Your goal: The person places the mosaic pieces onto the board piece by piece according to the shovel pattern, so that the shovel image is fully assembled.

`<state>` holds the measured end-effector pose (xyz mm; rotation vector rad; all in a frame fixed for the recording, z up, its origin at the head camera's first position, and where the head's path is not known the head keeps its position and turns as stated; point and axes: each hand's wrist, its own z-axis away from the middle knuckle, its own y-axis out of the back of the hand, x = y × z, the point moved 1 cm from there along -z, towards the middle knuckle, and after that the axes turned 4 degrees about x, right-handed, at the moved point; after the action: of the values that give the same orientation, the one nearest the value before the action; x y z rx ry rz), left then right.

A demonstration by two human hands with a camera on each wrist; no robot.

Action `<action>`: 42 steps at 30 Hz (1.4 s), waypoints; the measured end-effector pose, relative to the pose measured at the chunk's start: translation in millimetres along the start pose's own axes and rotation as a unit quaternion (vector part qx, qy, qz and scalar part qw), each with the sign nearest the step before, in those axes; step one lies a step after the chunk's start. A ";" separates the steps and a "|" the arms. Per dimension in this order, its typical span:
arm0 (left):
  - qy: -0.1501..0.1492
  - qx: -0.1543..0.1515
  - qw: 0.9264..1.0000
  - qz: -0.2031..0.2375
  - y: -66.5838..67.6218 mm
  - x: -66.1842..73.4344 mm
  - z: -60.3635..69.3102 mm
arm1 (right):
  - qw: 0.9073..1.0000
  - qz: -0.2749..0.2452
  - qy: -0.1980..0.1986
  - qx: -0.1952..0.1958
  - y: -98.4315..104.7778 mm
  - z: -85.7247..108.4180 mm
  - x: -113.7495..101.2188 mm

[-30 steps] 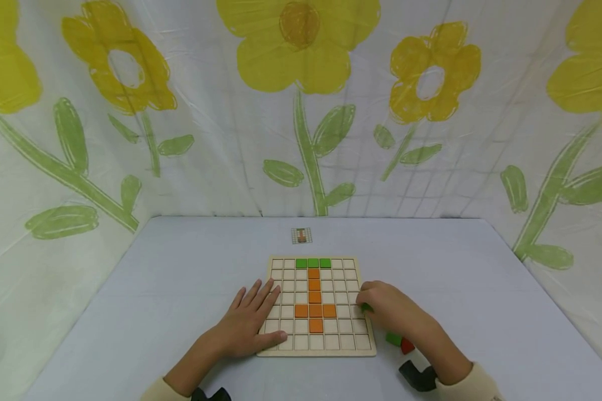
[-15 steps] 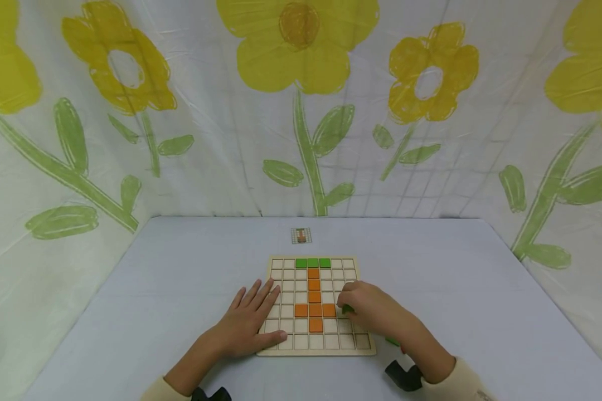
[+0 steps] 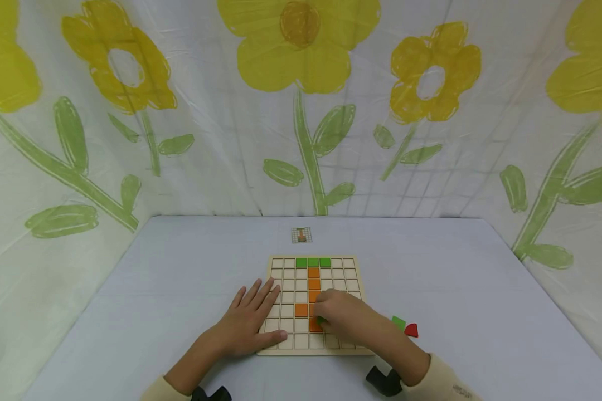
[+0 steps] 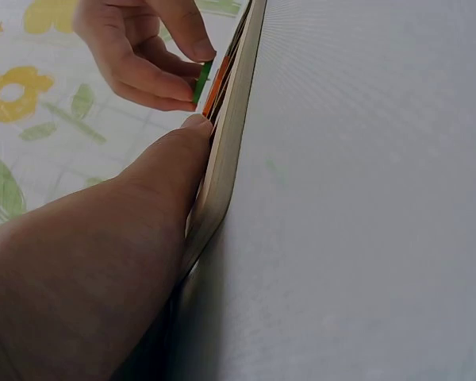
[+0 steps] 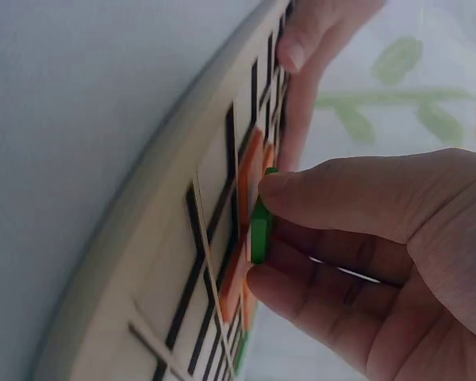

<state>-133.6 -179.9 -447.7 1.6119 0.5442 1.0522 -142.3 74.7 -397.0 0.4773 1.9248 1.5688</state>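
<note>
A wooden grid board (image 3: 316, 352) lies on the table. Its top row carries 3 green square tiles (image 3: 313, 262), with a column of orange tiles (image 3: 314, 284) below and an orange tile (image 3: 301, 310) to the column's left. My left hand (image 3: 243, 328) rests with straight, spread fingers across the board's left edge. Over the lower middle of the grid, my right hand (image 3: 348, 318) pinches a green tile (image 5: 260, 226) between thumb and fingertips, close to the orange tiles; that hand hides part of the grid in the head view.
Right of the board lie a loose green tile (image 3: 398, 322) and a red piece (image 3: 411, 330) with a curved edge. Beyond the board's far edge is a small printed pattern card (image 3: 301, 235). A flower-printed curtain (image 3: 205, 167) stands behind the white table (image 3: 180, 250).
The right hand has moved left from the board's right edge to its lower middle, carrying the green tile. Loose pieces at right are uncovered again. The left hand has stayed put.
</note>
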 end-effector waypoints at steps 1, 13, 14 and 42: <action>0.000 0.000 1.000 0.000 0.0 0.2 0.1 | 1.000 0.004 0.008 0.000 -1.2 -1.8 -2.5; -0.007 0.013 1.000 0.008 1.6 3.1 1.3 | 0.997 0.046 0.057 0.001 -8.1 -17.3 -22.3; -0.007 0.014 1.000 0.008 0.7 2.7 1.2 | 0.997 0.050 0.060 0.002 -8.6 -18.8 -23.5; 0.000 0.003 1.000 0.014 1.5 3.4 -0.2 | 0.997 0.025 0.053 0.044 2.2 66.9 -14.3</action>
<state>-132.3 -177.7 -445.1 1.6276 0.5269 1.0723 -88.2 116.6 -399.5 0.4904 2.0838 1.5738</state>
